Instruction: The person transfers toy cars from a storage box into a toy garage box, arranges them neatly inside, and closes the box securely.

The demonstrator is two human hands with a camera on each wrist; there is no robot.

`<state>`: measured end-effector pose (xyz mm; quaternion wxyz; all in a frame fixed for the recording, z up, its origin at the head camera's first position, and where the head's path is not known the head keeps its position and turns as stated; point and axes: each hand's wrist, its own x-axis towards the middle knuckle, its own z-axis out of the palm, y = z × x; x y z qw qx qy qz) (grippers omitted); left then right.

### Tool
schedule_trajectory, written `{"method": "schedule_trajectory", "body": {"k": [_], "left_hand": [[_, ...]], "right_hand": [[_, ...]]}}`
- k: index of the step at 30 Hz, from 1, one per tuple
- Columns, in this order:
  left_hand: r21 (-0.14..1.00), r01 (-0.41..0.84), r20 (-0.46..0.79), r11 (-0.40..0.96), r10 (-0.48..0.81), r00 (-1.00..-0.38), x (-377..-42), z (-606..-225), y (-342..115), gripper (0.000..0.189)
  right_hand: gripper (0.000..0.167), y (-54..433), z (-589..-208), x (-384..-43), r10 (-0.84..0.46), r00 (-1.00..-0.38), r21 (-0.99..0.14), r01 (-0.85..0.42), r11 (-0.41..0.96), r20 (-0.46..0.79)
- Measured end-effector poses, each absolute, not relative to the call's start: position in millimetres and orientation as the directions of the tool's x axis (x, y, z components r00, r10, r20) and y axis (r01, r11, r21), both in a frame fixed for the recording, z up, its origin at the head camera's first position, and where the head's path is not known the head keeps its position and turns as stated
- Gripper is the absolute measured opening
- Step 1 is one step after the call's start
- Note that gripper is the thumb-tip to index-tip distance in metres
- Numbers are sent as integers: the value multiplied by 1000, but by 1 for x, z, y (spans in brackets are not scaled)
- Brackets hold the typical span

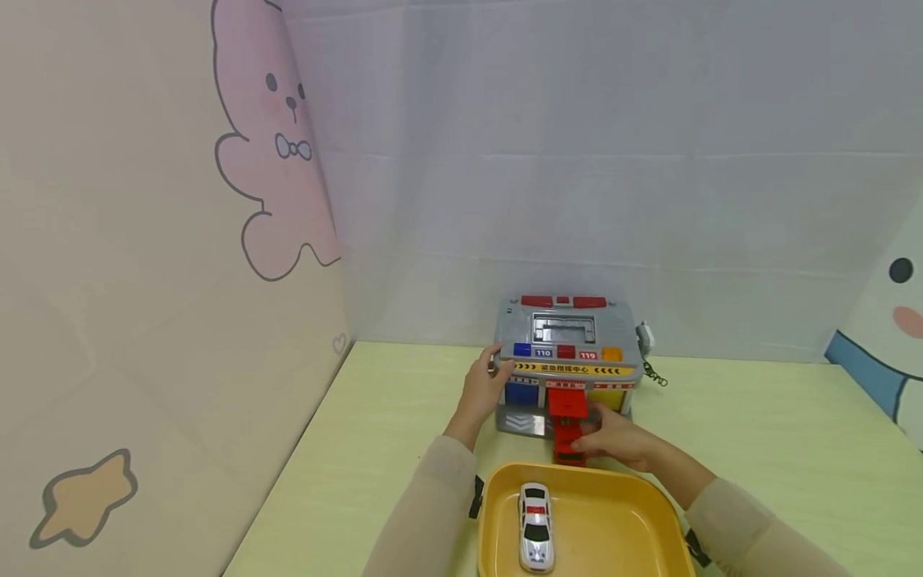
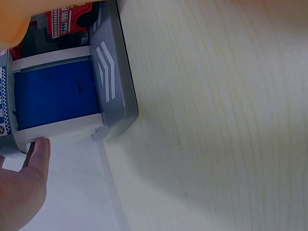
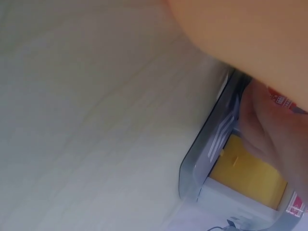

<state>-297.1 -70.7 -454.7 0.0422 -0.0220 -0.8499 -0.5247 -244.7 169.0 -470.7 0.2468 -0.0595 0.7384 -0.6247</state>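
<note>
A grey toy garage stands by the back wall. My left hand holds its left front corner, with fingers against the side wall. The red middle door is raised, while the blue door and yellow door are down. My right hand grips a red toy fire truck on the ramp below the raised door. The truck's far end lies under that door; in the right wrist view, the hand mostly hides it.
In front of the garage is a yellow tray with a white toy police car in it. A white piece with a coiled cord hangs at the garage's right side. Fabric walls border the pale table.
</note>
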Motion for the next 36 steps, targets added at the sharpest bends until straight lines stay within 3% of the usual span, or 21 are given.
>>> {"method": "schedule_trajectory", "body": {"k": [36], "left_hand": [[897,90,99,433,2,-995,-298,-457,-71,50]], "right_hand": [[70,173,-476,-255,-362,-877,-948,312,66,-314]]}}
